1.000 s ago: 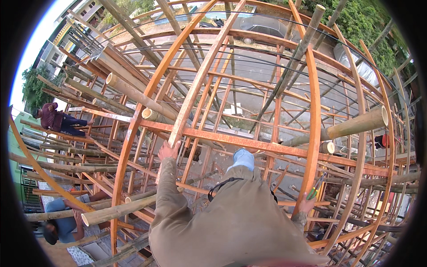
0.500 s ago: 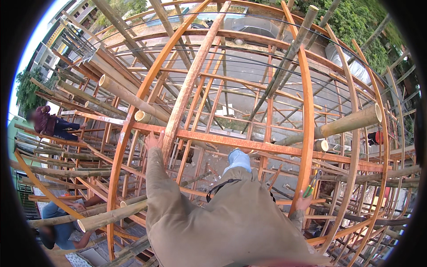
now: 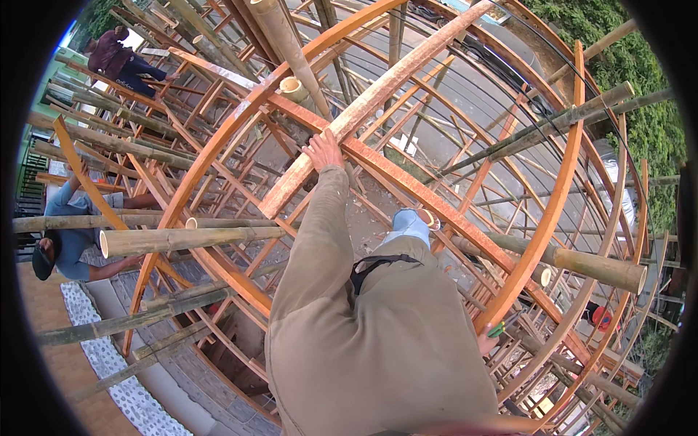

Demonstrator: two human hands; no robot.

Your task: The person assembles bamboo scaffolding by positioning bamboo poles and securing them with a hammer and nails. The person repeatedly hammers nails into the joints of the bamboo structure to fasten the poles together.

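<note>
My left hand [image 3: 323, 150] lies over a rough wooden beam [image 3: 297, 182], its fingers wrapped across the top. This beam runs diagonally over a reddish crossbeam [image 3: 425, 190], and my hand is close to where the two meet. My right hand [image 3: 486, 340], partly hidden behind my sleeve and body, holds pliers with green handles [image 3: 496, 330]. It is beside the lower end of a curved-looking orange upright [image 3: 547, 243]. My foot in a sandal [image 3: 429, 218] shows below the crossbeam.
Bamboo poles [image 3: 193, 240] stick out at the left and another pole [image 3: 600, 269] at the right. Two people, one in blue [image 3: 73, 240] and one in maroon [image 3: 109, 54], are among the timbers at left. Thin dark cables [image 3: 534, 94] cross the upper right. Ground shows far below.
My left hand has shifted from the crossbeam beside the rough beam onto the rough beam itself. The view has turned and tilted. The right hand still has the pliers.
</note>
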